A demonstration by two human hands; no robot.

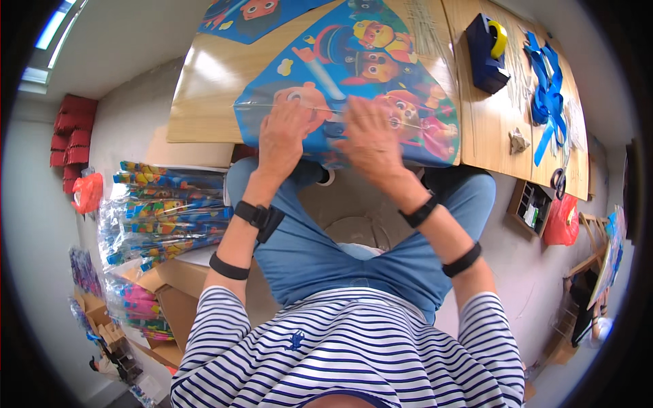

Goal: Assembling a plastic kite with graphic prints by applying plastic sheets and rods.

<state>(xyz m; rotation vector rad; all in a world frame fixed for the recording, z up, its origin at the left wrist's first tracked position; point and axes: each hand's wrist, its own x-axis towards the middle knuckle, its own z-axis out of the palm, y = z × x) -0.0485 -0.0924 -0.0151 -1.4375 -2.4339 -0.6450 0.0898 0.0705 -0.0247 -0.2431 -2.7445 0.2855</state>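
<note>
Wooden tabletop (204, 109), printed sheet (354, 73) at near edge, 2 hands (283, 134) (373, 139) atop

Left hand (283, 136) and right hand (373, 139) on a blue cartoon-printed sheet (350, 68), near edge of the surface (207, 102), tape dispenser (482, 58) over to the right, blue ribbon (544, 102) and scissors (559, 181) toward the right edge
</note>
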